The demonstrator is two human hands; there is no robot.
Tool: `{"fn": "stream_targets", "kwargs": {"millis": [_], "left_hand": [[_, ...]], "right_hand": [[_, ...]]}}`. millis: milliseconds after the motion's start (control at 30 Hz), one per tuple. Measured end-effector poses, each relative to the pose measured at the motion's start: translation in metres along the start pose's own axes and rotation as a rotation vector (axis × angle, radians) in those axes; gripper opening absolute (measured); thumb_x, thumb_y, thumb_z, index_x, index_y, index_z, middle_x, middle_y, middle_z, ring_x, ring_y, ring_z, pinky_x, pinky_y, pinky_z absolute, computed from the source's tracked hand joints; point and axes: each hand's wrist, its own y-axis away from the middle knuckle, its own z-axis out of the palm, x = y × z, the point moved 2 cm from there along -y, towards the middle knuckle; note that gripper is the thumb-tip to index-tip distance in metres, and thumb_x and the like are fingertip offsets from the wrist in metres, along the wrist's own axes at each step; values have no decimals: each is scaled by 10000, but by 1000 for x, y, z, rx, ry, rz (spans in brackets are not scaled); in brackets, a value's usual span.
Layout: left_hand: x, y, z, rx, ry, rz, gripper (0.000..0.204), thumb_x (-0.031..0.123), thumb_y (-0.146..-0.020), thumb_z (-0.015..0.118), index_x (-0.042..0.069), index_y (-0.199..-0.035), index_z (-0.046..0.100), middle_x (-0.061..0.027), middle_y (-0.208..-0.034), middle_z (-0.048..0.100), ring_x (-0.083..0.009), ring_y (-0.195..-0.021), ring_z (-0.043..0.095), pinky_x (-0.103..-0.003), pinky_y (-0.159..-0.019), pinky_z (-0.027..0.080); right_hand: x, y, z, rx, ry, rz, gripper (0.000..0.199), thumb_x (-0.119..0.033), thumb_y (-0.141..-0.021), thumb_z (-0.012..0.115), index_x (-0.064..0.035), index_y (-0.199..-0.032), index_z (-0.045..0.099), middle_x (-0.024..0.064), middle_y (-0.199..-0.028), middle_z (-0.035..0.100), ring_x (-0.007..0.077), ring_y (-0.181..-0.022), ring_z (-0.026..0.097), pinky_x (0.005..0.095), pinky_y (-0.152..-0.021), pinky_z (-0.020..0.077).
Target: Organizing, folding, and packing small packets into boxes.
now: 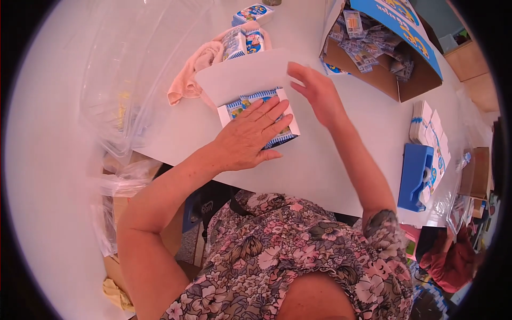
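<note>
A small white carton [221, 116] lies on the pale table before me, its wide lid flap [234, 72] folded back on the far side. Blue-and-white striped sachets [274, 143] fill it. My left hand [248, 136] lies flat over the sachets with its fingers stretched out, hiding most of them. Just right of the flap, my right hand [317, 98] is raised with fingers apart and slightly bent, holding nothing. Whether its fingertips touch the flap's edge, I cannot tell.
Beyond the flap are a pink cloth [189, 77] and more small packs [234, 44]. A large blue carton [373, 80] holding many sachets lies tipped at the far right. A blue tape dispenser [415, 178] stands beside flat folded cartons [426, 128]. Clear plastic [120, 69] covers the left side.
</note>
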Motion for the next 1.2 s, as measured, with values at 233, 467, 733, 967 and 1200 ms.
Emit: {"fn": "stream_targets", "kwargs": {"millis": [233, 467, 733, 967, 1200], "left_hand": [[-9, -7, -3, -51, 62, 111, 743, 376, -929, 640, 81, -1531, 321, -146, -1619, 251, -323, -1509, 206, -470, -1238, 155], [-15, 13, 12, 66, 439, -4, 538, 354, -863, 749, 139, -1331, 595, -78, -1363, 594, -287, -1246, 564, -455, -1072, 427], [56, 63, -6, 329, -11, 645, 525, 227, -784, 814, 10, -1216, 608, -193, -1354, 583, -346, -1308, 535, -477, -1088, 438], [3, 48, 6, 515, 24, -152, 725, 149, -761, 783, 59, -1414, 483, -173, -1404, 543, -386, -1282, 539, -465, -1117, 412], [-3, 31, 13, 358, -311, -25, 595, 126, -748, 738, 163, -1329, 615, -173, -1406, 545, -362, -1285, 537, -427, -1032, 494]], "right_hand": [[-38, -74, 47, -613, 146, 503, 606, -536, -1008, 478, -72, -1385, 574, 84, -1458, 523, 206, -1331, 491, 357, -1078, 414], [-26, -16, 70, -1042, 853, -125, 612, -519, -1023, 399, -109, -1466, 504, 134, -1564, 405, 280, -1487, 295, 394, -1229, 187], [-6, -4, 59, -893, 982, -325, 629, -567, -1014, 381, -134, -1445, 532, 99, -1568, 405, 301, -1503, 258, 520, -1239, 67], [-10, 22, 46, -720, 1089, -474, 644, -542, -970, 515, -128, -1464, 497, 98, -1588, 366, 296, -1516, 222, 549, -1230, 94], [-14, 81, 24, -544, 1460, -495, 852, -588, -841, 633, -132, -1521, 394, 98, -1612, 316, 301, -1524, 195, 544, -1230, 140]]}}
